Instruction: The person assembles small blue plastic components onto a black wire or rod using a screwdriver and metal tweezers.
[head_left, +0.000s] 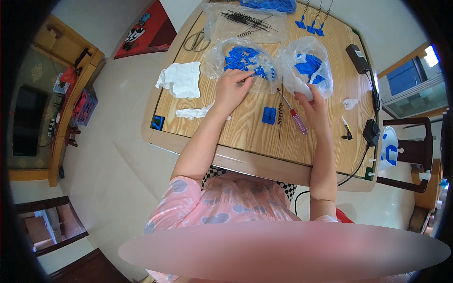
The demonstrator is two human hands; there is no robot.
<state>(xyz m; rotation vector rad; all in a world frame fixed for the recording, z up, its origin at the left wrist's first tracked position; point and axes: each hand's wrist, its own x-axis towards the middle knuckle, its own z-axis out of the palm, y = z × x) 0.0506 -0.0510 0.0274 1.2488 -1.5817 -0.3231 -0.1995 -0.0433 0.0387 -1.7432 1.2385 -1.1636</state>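
Observation:
My left hand [231, 90] reaches over a clear plastic bag of small blue plastic pieces [241, 57]. Its fingers are closed in a pinch; whatever is at their tips is too small to name. In my right hand [315, 107] is a smooth white bottle [303, 89], held beside a second clear bag with larger blue plastic parts [309, 66]. Between my hands lie a screwdriver [295, 113] with a reddish clear handle, a black coiled wire [281, 111] and a square blue plastic part [269, 115].
Scissors [197, 41], black coiled wires [247, 20] on plastic and finished-looking blue-ended wires [311, 27] lie farther back. Crumpled white tissue [181, 79] is at left. A glue tube [347, 126], a small white bottle [350, 104] and a black power adapter [357, 57] are at right.

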